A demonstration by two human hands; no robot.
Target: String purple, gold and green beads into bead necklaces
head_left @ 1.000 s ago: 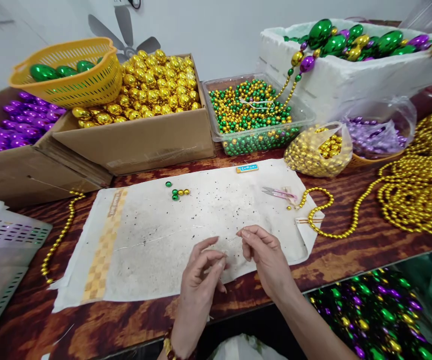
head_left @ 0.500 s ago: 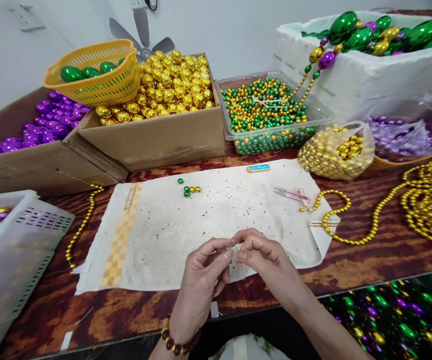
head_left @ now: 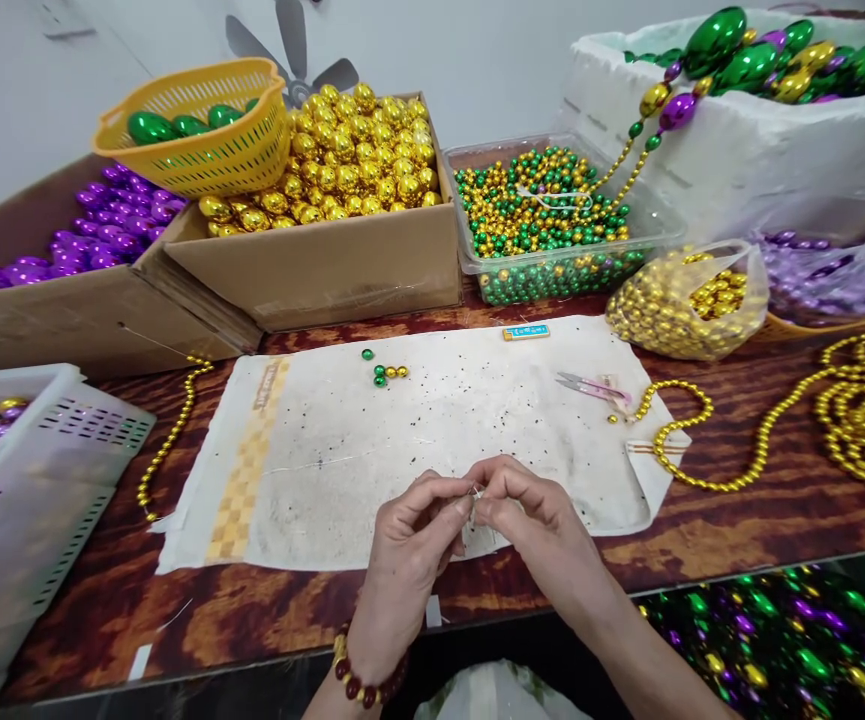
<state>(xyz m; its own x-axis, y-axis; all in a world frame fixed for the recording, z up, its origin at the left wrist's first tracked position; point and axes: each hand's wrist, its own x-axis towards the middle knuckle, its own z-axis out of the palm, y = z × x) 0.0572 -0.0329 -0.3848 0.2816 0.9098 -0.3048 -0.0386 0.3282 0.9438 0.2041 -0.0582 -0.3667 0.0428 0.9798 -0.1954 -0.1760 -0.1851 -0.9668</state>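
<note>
Thumb and forefinger of my left hand (head_left: pixel 409 535) are pinched at a thin, pale thread (head_left: pixel 476 491). My right hand (head_left: pixel 544 515) pinches the same thread, its fingertips almost touching those of the left. Both hands are over the near edge of a white cloth (head_left: pixel 349 500) speckled with dark bits. Farther up the cloth lie a few loose beads, green (head_left: pixel 379 380) and gold (head_left: pixel 402 372). To the right are small pink-handled scissors (head_left: pixel 589 386) beside the end of a gold bead strand (head_left: pixel 724 484). The thread's finer detail between my fingers is too small to make out.
Along the back stand a box of gold balls (head_left: pixel 361 150), a clear tub of small beads (head_left: pixel 544 262) and a white foam box (head_left: pixel 642 130). A white basket (head_left: pixel 79 480) borders the left side. A short gold strand (head_left: pixel 169 440) lies near it.
The camera view has shifted slightly, so the table contents appear a little farther right. My hands stay together at the thread, with only small finger movements.
</note>
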